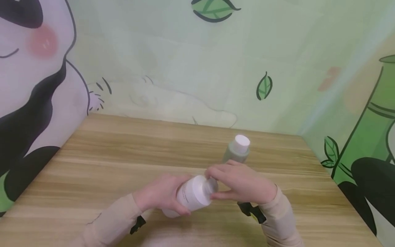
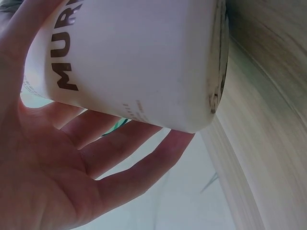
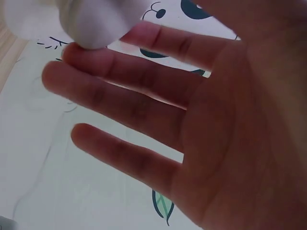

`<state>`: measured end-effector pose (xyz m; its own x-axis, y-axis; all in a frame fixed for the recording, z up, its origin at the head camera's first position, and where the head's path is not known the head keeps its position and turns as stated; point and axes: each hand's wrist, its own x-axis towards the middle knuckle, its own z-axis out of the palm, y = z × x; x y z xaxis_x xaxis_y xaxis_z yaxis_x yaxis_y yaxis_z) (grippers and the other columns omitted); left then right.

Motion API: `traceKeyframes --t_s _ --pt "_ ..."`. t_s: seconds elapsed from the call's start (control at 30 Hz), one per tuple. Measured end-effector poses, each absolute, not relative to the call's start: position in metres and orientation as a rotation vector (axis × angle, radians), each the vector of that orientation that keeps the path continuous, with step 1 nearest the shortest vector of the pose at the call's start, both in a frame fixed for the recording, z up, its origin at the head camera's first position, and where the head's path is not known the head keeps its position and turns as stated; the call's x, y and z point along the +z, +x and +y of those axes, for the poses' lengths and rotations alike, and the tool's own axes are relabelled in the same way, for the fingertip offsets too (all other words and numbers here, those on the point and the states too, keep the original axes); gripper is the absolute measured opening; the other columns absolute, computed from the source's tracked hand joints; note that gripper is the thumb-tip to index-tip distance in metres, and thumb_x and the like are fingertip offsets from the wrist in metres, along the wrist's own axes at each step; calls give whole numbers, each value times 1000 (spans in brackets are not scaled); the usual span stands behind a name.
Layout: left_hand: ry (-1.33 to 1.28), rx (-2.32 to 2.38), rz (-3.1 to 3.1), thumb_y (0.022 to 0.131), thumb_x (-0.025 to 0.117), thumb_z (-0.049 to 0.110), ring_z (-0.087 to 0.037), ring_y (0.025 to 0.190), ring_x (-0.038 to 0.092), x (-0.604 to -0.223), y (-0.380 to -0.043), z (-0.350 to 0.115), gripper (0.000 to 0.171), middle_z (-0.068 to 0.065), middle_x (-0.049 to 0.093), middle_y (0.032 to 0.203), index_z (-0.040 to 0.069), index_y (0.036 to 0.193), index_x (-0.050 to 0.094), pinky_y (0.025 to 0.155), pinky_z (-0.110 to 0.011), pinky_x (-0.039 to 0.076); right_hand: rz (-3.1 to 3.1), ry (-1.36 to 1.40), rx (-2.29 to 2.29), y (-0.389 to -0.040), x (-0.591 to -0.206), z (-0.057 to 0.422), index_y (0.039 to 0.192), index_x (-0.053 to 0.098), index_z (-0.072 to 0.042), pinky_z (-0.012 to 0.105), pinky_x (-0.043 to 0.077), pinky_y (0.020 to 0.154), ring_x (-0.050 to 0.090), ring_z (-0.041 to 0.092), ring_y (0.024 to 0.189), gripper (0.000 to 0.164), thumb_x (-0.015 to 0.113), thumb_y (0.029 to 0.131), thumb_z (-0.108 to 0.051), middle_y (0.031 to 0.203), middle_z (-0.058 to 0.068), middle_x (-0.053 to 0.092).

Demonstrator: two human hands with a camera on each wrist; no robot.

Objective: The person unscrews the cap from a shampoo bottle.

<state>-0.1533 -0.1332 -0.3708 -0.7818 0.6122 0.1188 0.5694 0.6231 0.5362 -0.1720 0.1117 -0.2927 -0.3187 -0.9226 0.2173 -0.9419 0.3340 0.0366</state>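
A white bottle with dark print is tilted over the table, its top towards the right. My left hand grips its body, thumb on the near side. Large dark letters run along the bottle in the left wrist view, where the fingers of my left hand lie against its side. At the top end, my right hand pinches the white cap between thumb and fingers. From the right wrist, the cap shows against the fingertips of my right hand, with the lower fingers spread.
A grey-green bottle with a white cap stands on the wooden table just behind my right hand, which partly hides it. A wall covering with a panda, leaves and bamboo rises along the table's back and sides.
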Motion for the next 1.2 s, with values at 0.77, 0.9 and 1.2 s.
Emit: traceKeyframes --t_s 0.77,0.9,1.2 --pt "976 878 2749 59 87 38 -9 79 63 -372 -153 -134 70 2 70 95 15 119 59 69 -21 49 -2493 1680 244 -171 -293 113 129 53 -9 29 53 86 64 12 103 58 66 87 -46 120 1 64" --pt "957 880 2741 60 88 38 -10 81 64 -371 -152 -134 72 0 71 98 15 121 59 72 -23 50 -2554 1557 130 -169 -292 113 121 55 -12 24 49 75 63 6 83 50 59 89 -51 111 -4 68" --pt "975 886 2743 60 87 40 -10 81 65 -370 -153 -133 73 -1 71 98 14 123 59 70 -22 50 -2446 1585 65 -171 -292 113 104 56 -17 18 40 67 53 2 71 32 63 89 -45 92 -11 66"
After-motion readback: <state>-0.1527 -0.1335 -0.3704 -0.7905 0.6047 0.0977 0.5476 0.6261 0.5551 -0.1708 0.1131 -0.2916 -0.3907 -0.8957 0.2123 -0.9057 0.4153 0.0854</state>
